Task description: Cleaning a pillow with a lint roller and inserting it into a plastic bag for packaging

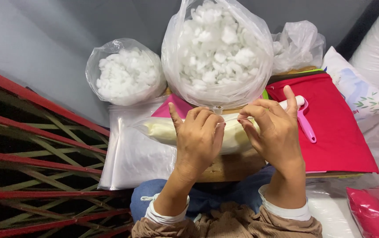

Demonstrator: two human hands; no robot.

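Both hands meet over a pale cream stuffed cushion inside a clear plastic bag point(163, 130) that lies across a low wooden table point(236, 167). My left hand point(197, 136) rests on the bag's top edge, fingers curled and pinching the plastic. My right hand point(274, 130) pinches the same edge of the bag just to the right, index finger raised. A small part of the bag's closure shows between the fingertips.
Two clear bags of white stuffing stand behind: a large bag point(218, 48) and a smaller bag point(125, 72). A pink-handled lint roller point(306, 123) lies on red cloth point(339, 128). Flat plastic bags point(132, 154) sit left. A red metal grille point(35, 154) borders the left.
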